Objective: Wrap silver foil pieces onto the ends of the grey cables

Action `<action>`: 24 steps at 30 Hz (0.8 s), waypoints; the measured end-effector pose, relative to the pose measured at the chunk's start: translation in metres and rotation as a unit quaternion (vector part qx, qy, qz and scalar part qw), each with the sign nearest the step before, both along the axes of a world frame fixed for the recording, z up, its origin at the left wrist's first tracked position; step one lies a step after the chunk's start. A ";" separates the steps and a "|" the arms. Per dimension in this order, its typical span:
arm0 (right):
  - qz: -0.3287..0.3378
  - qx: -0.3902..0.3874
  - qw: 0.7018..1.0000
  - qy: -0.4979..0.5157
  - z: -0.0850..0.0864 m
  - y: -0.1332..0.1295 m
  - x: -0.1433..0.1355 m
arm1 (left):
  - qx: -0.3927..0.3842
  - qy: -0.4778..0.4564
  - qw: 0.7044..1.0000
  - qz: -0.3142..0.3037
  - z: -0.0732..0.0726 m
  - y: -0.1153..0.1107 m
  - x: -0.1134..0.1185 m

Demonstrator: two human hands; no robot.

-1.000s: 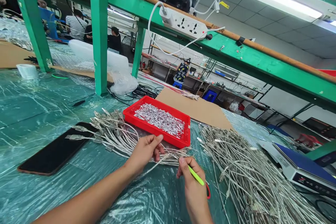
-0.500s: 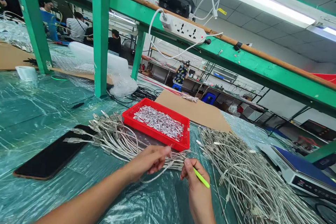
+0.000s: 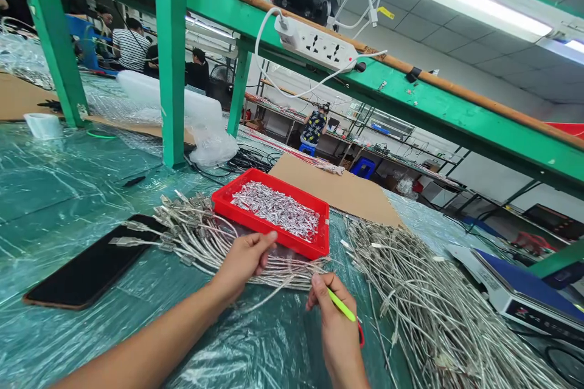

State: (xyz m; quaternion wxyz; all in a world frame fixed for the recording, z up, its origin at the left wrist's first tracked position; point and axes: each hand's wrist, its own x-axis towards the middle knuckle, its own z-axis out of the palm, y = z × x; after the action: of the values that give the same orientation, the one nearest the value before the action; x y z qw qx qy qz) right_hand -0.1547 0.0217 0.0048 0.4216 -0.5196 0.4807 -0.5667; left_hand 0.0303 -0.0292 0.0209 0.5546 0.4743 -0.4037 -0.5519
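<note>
My left hand [image 3: 246,260] is closed, thumb against the curled forefinger, over the near bundle of silvery braided cables [image 3: 201,237]. Whatever it may pinch is hidden. Closed around a slim tool with a yellow-green handle [image 3: 341,305], my right hand [image 3: 337,316] is just right of the bundle's thin cable ends. The tool's working tip cannot be made out, and a bit of red shows beside the palm. One loose cable [image 3: 269,299] curves out below the bundle. Behind both hands stands a red tray [image 3: 274,232] of small shiny metal pieces.
A larger cable pile [image 3: 438,304] lies at right, beside a weighing scale [image 3: 524,298]. A dark phone [image 3: 91,267] lies at left. Cardboard [image 3: 337,191] is behind the tray. A green shelf frame [image 3: 171,73] carries a power strip [image 3: 314,45]. People sit in the background.
My left hand has moved left, away from the cable ends and my right hand. My right hand has shifted slightly left, still holding the yellow-green-handled tool.
</note>
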 end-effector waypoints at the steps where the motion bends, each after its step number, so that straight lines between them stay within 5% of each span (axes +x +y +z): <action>1: -0.009 -0.005 1.000 -0.005 0.000 -0.002 -0.002 | 0.007 -0.005 0.999 0.037 0.002 -0.002 0.004; 4: -0.031 -0.012 0.999 -0.019 0.002 -0.006 -0.008 | -0.020 -0.062 0.995 0.077 0.015 0.002 0.010; 8: -0.064 -0.003 0.998 -0.023 0.005 -0.010 -0.013 | -0.184 -0.276 0.943 0.012 0.027 0.027 -0.004; 11: -0.053 -0.005 0.998 -0.017 0.006 -0.010 -0.014 | -0.243 -0.406 0.879 -0.049 0.018 0.043 -0.020; 14: -0.043 -0.008 0.999 -0.015 0.007 -0.010 -0.013 | -0.249 -0.454 0.851 -0.087 0.004 0.050 -0.028; 17: -0.041 -0.009 0.999 -0.027 0.008 -0.009 -0.012 | -0.230 -0.415 0.875 -0.100 0.000 0.048 -0.029; 20: -0.049 -0.020 0.998 -0.045 0.009 -0.009 -0.012 | -0.173 -0.308 0.924 -0.149 0.006 0.044 -0.028; 24: -0.061 -0.058 0.996 -0.001 0.011 -0.006 -0.012 | -0.137 -0.187 0.948 -0.217 0.016 0.041 -0.027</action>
State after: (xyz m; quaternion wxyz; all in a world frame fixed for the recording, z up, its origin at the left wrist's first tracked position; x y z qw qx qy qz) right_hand -0.1668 0.0158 0.0155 0.3560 -0.5121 0.4774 -0.6189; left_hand 0.0033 0.0121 0.0366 0.3958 0.3892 -0.6647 -0.5001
